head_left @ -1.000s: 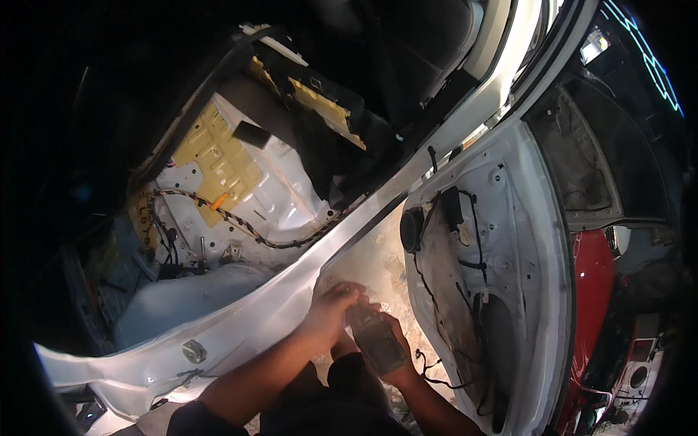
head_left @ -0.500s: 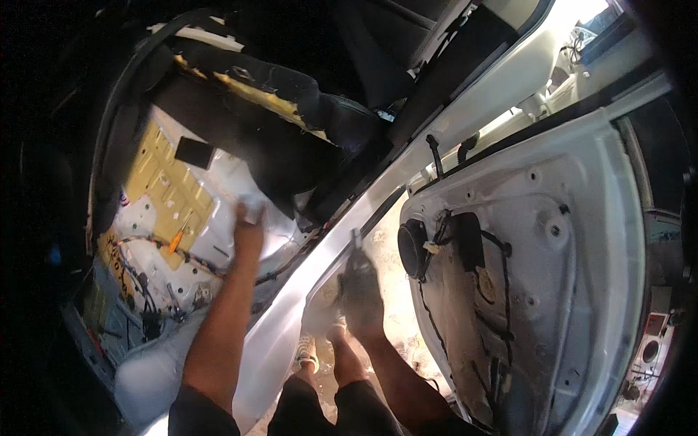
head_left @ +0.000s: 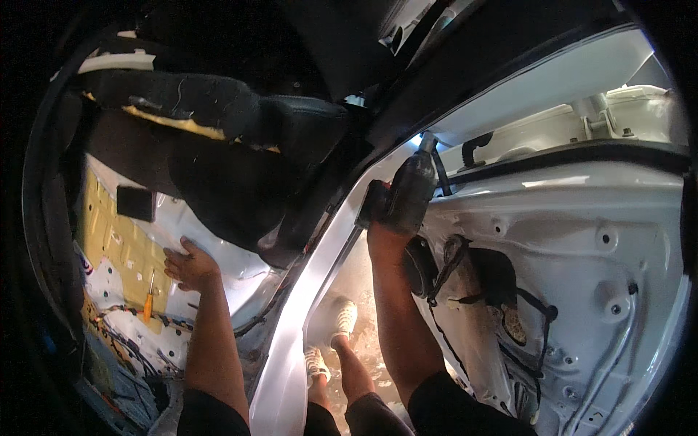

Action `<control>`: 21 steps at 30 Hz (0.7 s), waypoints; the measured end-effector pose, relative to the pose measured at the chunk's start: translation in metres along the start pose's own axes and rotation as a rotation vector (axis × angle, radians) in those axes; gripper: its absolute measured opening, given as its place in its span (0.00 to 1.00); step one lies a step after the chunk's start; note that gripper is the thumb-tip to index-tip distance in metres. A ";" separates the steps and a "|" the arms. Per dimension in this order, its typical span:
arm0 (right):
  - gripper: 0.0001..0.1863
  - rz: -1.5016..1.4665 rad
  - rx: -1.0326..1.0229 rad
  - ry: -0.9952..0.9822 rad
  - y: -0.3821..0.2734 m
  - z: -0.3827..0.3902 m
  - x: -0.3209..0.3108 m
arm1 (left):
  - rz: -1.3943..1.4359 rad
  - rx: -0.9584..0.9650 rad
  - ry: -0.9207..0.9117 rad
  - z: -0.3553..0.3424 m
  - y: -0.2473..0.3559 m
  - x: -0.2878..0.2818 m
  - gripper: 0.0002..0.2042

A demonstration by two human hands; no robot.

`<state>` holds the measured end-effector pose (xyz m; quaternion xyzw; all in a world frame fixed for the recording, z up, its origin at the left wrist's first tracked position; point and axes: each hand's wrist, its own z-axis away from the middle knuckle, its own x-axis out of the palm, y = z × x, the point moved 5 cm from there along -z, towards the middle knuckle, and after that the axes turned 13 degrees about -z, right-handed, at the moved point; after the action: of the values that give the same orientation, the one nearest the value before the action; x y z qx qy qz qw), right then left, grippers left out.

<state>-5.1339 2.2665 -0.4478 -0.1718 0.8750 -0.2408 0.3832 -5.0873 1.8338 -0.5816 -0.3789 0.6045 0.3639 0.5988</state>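
Observation:
My right hand (head_left: 385, 234) is wrapped round a dark cordless impact wrench (head_left: 413, 190). The wrench's nose meets the white door pillar beside the black door check strap (head_left: 440, 173), and a small light shines there. Whether the nose sits on a bolt is hidden. Inside the stripped car, my left hand (head_left: 192, 266) hangs over or rests on the bare floor pan (head_left: 243, 270), fingers spread, with nothing visible in it. An orange-handled screwdriver (head_left: 148, 307) lies near it, by the wiring harness (head_left: 120, 311).
The white door (head_left: 560, 218) stands open on the right, its inner panel off, with a speaker (head_left: 419, 265) and loose wires. Black carpet (head_left: 211, 178) is folded back at the far side. The white sill (head_left: 287, 349) runs between the cabin and my feet.
My right hand has raised the impact wrench from low by the sill up to the pillar. My left hand, blurred earlier round something pale, now has spread fingers. The view has shifted.

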 end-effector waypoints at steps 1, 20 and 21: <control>0.26 -0.052 0.027 0.003 -0.006 0.003 0.001 | 0.002 -0.006 0.003 -0.001 -0.004 -0.003 0.38; 0.28 -0.109 -0.027 -0.323 -0.036 0.043 -0.008 | 0.062 0.022 -0.002 -0.003 0.020 -0.019 0.43; 0.28 -0.175 -0.005 -0.382 -0.050 0.054 -0.011 | 0.068 0.011 -0.058 -0.003 0.019 -0.024 0.42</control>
<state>-5.0803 2.2147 -0.4451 -0.2907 0.7687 -0.2338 0.5195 -5.1054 1.8398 -0.5583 -0.3442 0.6014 0.3918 0.6053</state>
